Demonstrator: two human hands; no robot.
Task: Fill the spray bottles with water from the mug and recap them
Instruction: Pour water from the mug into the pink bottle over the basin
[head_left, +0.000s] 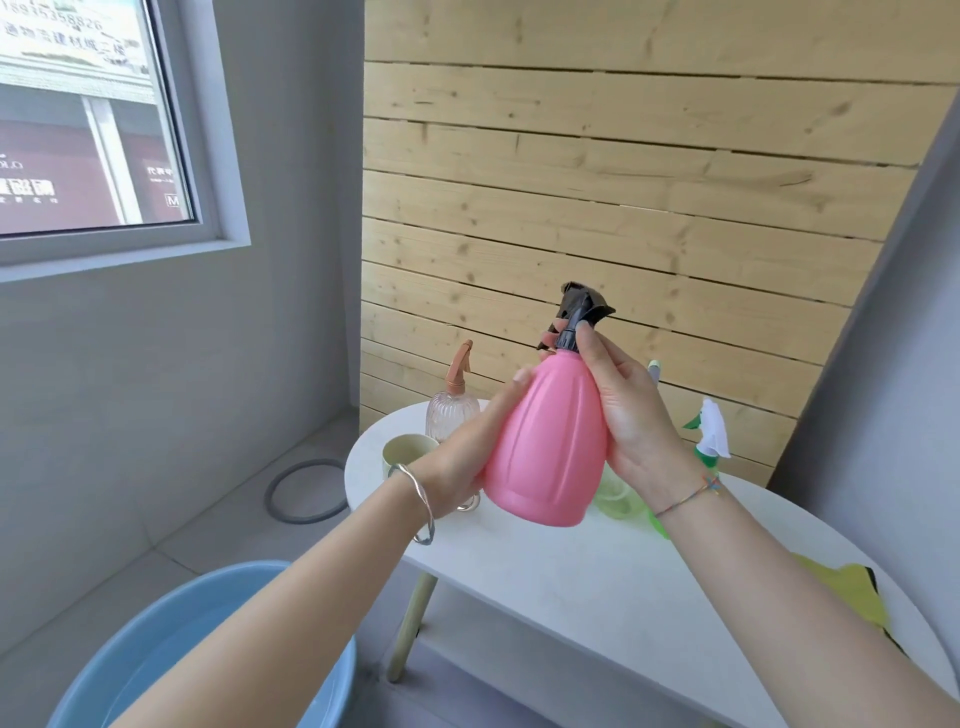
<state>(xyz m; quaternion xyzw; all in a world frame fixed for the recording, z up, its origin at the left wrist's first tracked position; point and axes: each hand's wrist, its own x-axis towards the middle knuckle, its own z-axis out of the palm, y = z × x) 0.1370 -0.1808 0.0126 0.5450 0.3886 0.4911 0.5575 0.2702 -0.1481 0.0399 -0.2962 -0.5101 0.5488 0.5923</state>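
1. We hold the pink bottle (545, 447) up in the air with both hands, over the near left part of the white table (571, 571) and clear of its top.
2. Our left hand (467, 457) grips the lower body of the bottle from the left, with the thumb lying up along its side.
3. Our right hand (628, 415) is at the top: its fingers (589, 348) curl round the neck, just under the black sprayer (584, 306), which sits on the bottle.
4. The bottle tilts a little, its base towards us and to the left.
5. The cream mug (402, 452) stands on the table's left edge, partly behind our left wrist; we cannot tell what is in it.
6. Just behind the mug stands a clear ribbed bottle (449, 415) with a brown sprayer on it.
7. A green bottle (618, 496) stands on the table behind the pink one, mostly hidden by it and by our right hand.
8. A blue basin (156, 634) sits on the floor by the table's left side, and a yellow cloth (852, 592) lies at the right edge of the table.
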